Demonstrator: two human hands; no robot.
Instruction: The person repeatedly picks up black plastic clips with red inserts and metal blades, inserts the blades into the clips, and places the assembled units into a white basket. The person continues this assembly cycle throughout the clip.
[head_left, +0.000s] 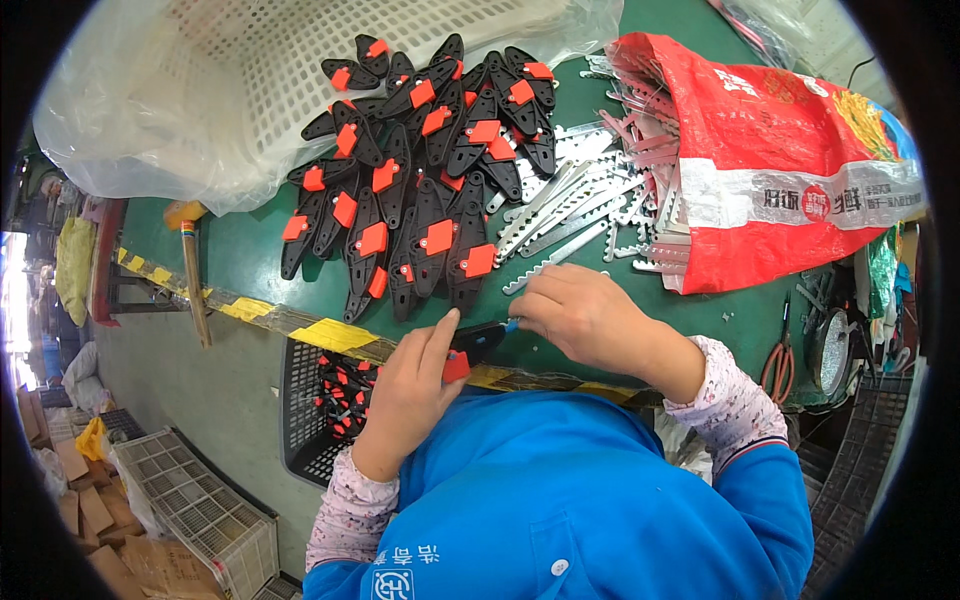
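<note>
My left hand (pixel 408 392) grips a black plastic part (pixel 478 342) with a red block (pixel 456 367) on it, held low over the table's near edge. My right hand (pixel 588 315) is closed at the part's other end, where a small blue bit (pixel 512 326) shows by the fingertips; what exactly the fingers pinch is hidden. Just beyond lies a pile of similar black parts with red blocks (pixel 436 238). Loose toothed metal strips (pixel 575 205) lie to its right, one close to my right fingers.
A red sack (pixel 775 170) spills more metal strips at the right. A plastic-lined white crate (pixel 250 90) stands at the back left. A mallet (pixel 190 255) and orange-handled pliers (pixel 778 370) lie toward the sides. A dark basket of parts (pixel 300 425) sits below the striped table edge (pixel 250 310).
</note>
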